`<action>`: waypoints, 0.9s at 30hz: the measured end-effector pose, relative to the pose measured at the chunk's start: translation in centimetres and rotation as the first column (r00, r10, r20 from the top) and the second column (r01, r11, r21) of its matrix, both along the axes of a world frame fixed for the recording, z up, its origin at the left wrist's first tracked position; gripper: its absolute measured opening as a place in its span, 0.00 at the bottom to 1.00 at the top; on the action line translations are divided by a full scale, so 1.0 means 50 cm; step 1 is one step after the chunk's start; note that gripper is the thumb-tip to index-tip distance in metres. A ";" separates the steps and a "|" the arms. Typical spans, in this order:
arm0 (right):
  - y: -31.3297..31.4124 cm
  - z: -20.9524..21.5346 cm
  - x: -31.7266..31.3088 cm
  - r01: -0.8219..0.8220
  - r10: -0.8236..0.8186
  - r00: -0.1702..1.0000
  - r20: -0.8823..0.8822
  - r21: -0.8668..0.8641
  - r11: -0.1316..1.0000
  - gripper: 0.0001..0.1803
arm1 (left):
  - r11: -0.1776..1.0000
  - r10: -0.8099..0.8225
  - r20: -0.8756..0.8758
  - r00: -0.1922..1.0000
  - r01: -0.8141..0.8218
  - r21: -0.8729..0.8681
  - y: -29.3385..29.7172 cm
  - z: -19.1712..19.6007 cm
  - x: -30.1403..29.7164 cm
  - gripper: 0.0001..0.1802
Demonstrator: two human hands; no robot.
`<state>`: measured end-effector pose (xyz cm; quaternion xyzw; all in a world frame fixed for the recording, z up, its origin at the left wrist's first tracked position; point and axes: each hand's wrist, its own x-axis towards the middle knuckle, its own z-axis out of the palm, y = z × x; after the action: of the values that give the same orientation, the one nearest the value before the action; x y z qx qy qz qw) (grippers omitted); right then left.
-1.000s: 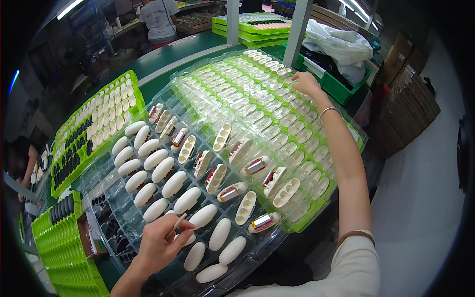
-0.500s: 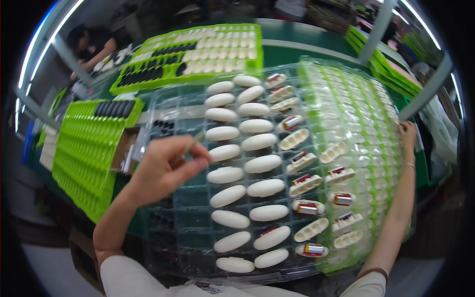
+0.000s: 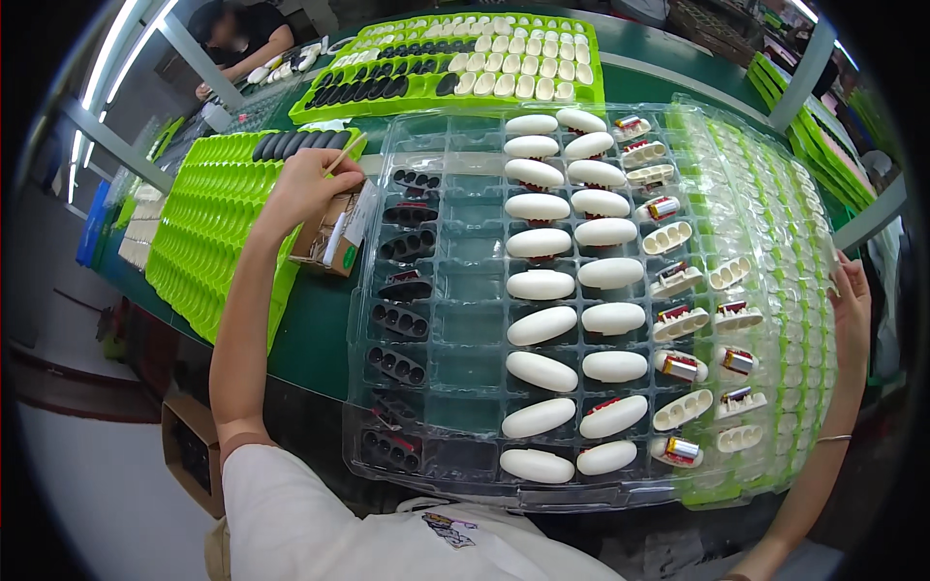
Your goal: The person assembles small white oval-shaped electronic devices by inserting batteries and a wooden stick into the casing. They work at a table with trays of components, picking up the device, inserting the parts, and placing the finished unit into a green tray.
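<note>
My left hand (image 3: 308, 189) is closed in a pinch on a thin wooden stick (image 3: 347, 153), just above a small open cardboard box (image 3: 347, 254). At the far right, the fingers of my right hand (image 3: 852, 308) are closed at the edge of a clear plastic tray (image 3: 472, 290). In the tray lie two columns of closed white oval shells (image 3: 541, 325). To their right are opened white half shells (image 3: 683, 324), some holding silver cells and red parts. A column of black half shells (image 3: 399, 320) fills the tray's left side.
A green tray (image 3: 218, 237) with black ovals stands on the left. Behind, another green tray (image 3: 446, 97) holds black and white shells. Under the clear tray's right side lies a green-and-white tray (image 3: 790, 339). Grey posts (image 3: 809, 73) rise at the table's sides. Someone sits at far left.
My left hand has moved left and away from the white shells to the cardboard box, still with the stick. The view has shifted, while my right hand stays at the tray's right edge.
</note>
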<state>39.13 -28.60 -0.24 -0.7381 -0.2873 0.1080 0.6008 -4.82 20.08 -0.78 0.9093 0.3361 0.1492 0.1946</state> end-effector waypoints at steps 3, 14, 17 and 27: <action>0.029 -0.014 -0.135 -0.069 0.112 0.963 -0.244 0.178 0.982 0.03 | 0.996 -0.090 0.010 0.996 0.090 -0.019 -0.019 0.008 0.033 0.11; 0.119 0.016 -0.439 -0.048 0.250 0.806 -0.537 0.362 0.931 0.23 | 0.861 -0.490 0.146 0.859 0.504 -0.075 -0.211 0.015 0.182 0.09; 0.104 -0.014 -0.448 -0.020 0.286 0.780 -0.557 0.435 0.900 0.24 | 0.763 -0.606 0.188 0.773 0.632 -0.138 -0.312 0.017 0.215 0.05; 0.042 -0.006 -0.497 0.163 0.140 0.880 -0.453 0.566 0.808 0.27 | 0.322 -0.929 0.184 0.320 0.947 -0.025 -0.578 -0.035 0.271 0.07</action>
<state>14.29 -26.49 -0.53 -0.4677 -0.1460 0.1870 0.8514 8.71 -8.84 -2.55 0.9086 -0.2579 0.0486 0.3249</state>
